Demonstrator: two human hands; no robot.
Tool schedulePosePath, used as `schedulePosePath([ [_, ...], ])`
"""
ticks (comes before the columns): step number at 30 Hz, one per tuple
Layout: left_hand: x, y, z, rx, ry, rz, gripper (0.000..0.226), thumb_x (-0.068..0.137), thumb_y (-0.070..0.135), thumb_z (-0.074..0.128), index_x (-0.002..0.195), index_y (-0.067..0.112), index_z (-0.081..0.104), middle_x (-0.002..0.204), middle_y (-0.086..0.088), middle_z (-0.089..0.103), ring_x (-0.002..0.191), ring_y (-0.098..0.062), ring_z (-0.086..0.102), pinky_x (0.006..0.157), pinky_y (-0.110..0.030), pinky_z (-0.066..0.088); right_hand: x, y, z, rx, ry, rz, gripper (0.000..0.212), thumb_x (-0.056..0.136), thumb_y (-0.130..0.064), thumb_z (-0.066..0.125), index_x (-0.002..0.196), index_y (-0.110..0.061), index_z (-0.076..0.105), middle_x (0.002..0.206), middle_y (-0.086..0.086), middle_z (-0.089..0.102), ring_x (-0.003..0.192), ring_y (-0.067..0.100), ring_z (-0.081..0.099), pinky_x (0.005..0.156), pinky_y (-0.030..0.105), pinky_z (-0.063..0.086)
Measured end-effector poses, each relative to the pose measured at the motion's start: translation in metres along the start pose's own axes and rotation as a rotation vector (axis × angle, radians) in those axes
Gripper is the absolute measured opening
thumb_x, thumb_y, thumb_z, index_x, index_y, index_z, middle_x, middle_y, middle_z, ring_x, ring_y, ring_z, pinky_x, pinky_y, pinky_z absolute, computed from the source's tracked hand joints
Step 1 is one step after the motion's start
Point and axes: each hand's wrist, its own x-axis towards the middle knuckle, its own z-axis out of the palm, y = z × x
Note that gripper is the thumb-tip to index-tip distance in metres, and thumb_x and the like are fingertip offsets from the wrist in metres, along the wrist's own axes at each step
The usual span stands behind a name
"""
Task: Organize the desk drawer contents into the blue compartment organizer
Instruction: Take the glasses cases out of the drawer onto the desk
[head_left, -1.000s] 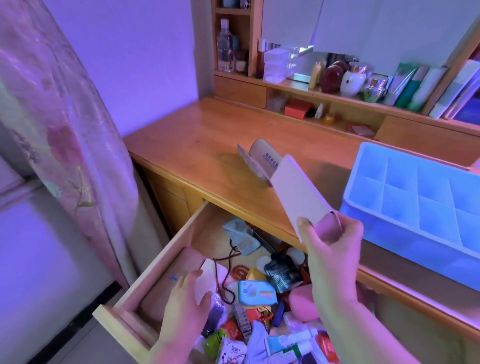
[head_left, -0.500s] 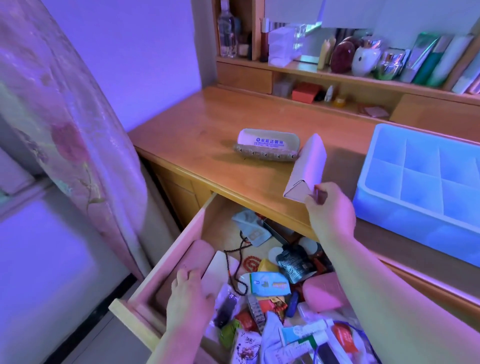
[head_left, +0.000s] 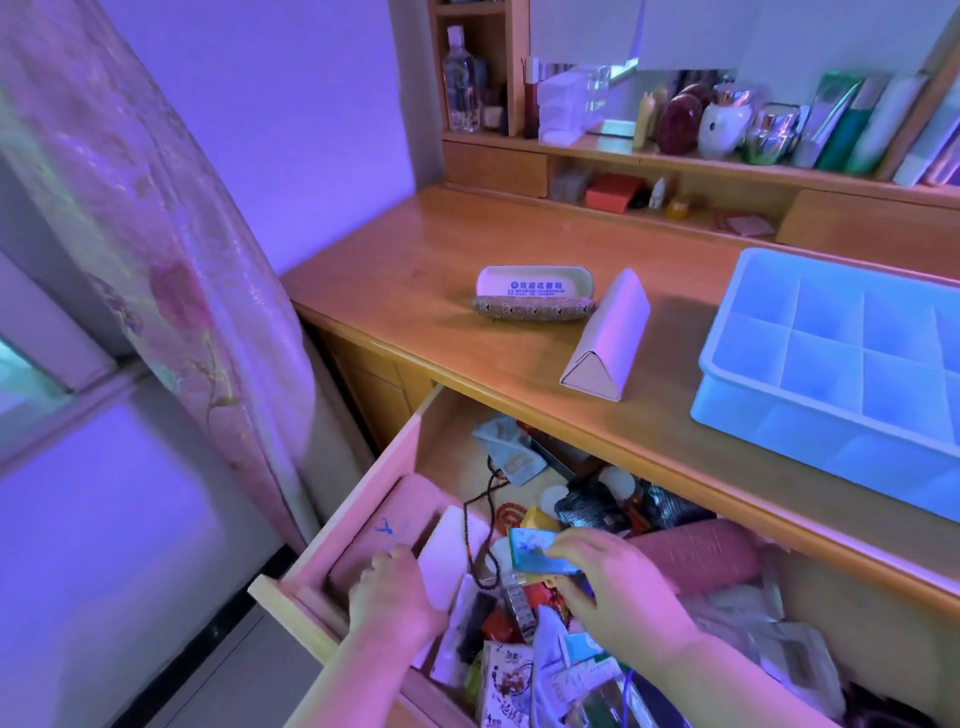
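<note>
Glossy blue-and-white card of a small packet (head_left: 537, 553) sits pinched in the right hand (head_left: 618, 587), thumb and curled fingers closed on its edge, just above the jumble in the open wooden drawer (head_left: 395, 499). The left hand (head_left: 392, 592) lies at the drawer's left side with its fingers bent over a flat white slab-like box (head_left: 449, 556); whether it truly grips the box or only rests on it cannot be told. Between the two hands a dark beaded cord (head_left: 480, 525) loops over the clutter, and a rounded pink ribbed case (head_left: 696, 556) lies just right of the right hand. Further back in the drawer are a crinkled grey cloth pouch (head_left: 506, 452) and shiny dark foil wrappers (head_left: 587, 506).

Up on the smooth wooden bench (head_left: 415, 270) stands a pale triangular cardboard box (head_left: 605, 338), its long edge upward, and just beside it a rounded white glasses case (head_left: 535, 293) with blue print. The blue compartment organizer (head_left: 748, 415), of moulded plastic with square cells, rests on the bench's right part, well apart from both hands.
</note>
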Motion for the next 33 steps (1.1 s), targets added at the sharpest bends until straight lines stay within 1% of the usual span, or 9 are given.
schedulePosePath([
  [3,-0.011,0.001,0.001,-0.063,0.055,0.059,0.07,0.078,0.045,0.062,0.127,0.009,0.027,0.113,-0.003,0.061,0.104,-0.023,0.062,0.082,-0.033,0.049,0.002,-0.006,-0.009,0.029,-0.053,0.027,0.034,0.091,-0.03,0.052,0.124,-0.028,0.057,0.126,-0.016,0.056,0.113,0.005,0.053,0.095,0.018,0.041],
  [8,-0.025,-0.001,-0.036,0.042,0.396,0.274,0.055,0.078,0.036,0.065,0.128,0.03,0.042,0.118,0.011,0.056,0.107,-0.015,0.057,0.086,-0.028,0.044,0.007,-0.02,-0.027,0.101,-0.054,0.037,0.04,0.089,-0.029,0.053,0.129,-0.033,0.051,0.129,-0.015,0.053,0.112,0.01,0.055,0.091,0.024,0.044],
  [13,-0.04,0.005,-0.09,0.145,0.632,0.759,0.061,0.043,0.027,0.087,0.099,0.031,0.063,0.089,0.016,0.062,0.08,-0.011,0.063,0.071,-0.024,0.031,0.02,-0.028,-0.039,0.121,-0.003,-0.043,0.063,0.086,-0.032,0.058,0.142,-0.038,0.03,0.148,-0.017,0.029,0.122,0.009,0.047,0.094,0.022,0.04],
  [16,-0.043,0.014,-0.11,0.098,0.594,0.878,0.055,0.055,0.035,0.085,0.104,0.033,0.06,0.091,0.017,0.059,0.083,-0.01,0.062,0.076,-0.024,0.029,0.027,-0.028,-0.05,0.034,0.055,-0.081,0.049,0.088,-0.037,0.055,0.135,-0.035,0.041,0.13,-0.015,0.049,0.116,0.012,0.05,0.085,0.025,0.042],
  [20,-0.033,0.015,-0.115,-0.471,0.372,0.67,0.054,0.066,0.032,0.083,0.11,0.043,0.054,0.104,0.019,0.059,0.1,-0.002,0.055,0.09,-0.023,0.041,0.03,-0.016,-0.066,0.039,0.09,-0.099,0.044,0.084,-0.038,0.061,0.127,-0.032,0.052,0.117,-0.012,0.059,0.108,0.012,0.054,0.085,0.024,0.042],
  [24,-0.019,0.011,-0.121,-0.615,0.255,0.609,0.026,0.071,0.033,0.079,0.086,0.046,0.062,0.086,0.022,0.065,0.076,0.005,0.06,0.065,-0.008,0.04,0.036,-0.006,-0.082,0.228,0.206,-0.031,0.042,0.078,-0.031,0.072,0.119,-0.032,0.061,0.11,-0.017,0.062,0.1,0.004,0.057,0.081,0.003,0.036],
  [27,-0.011,0.018,-0.119,-0.769,0.267,0.467,0.014,0.071,0.042,0.076,0.076,0.035,0.066,0.07,0.009,0.062,0.051,0.0,0.053,0.05,-0.015,0.04,0.044,0.002,-0.092,0.385,0.388,0.088,0.039,0.081,-0.025,0.071,0.118,-0.033,0.061,0.108,-0.019,0.064,0.096,-0.003,0.061,0.087,0.017,0.047],
  [30,0.003,0.031,-0.115,-1.088,0.232,0.223,0.028,0.079,0.044,0.068,0.075,0.016,0.067,0.056,0.005,0.061,0.052,-0.009,0.054,0.042,-0.022,0.04,0.043,0.021,-0.1,0.134,0.478,0.175,0.032,0.084,-0.031,0.066,0.115,-0.033,0.061,0.109,-0.018,0.064,0.1,0.004,0.06,0.081,0.022,0.045],
  [33,0.022,0.052,-0.123,-1.446,0.13,0.039,0.017,0.088,0.029,0.064,0.094,0.012,0.063,0.072,-0.007,0.065,0.046,-0.012,0.059,0.042,-0.025,0.047,0.038,0.038,-0.098,-0.023,0.408,0.201,0.026,0.084,-0.029,0.066,0.11,-0.028,0.066,0.108,-0.011,0.066,0.1,0.016,0.061,0.078,0.028,0.046],
])
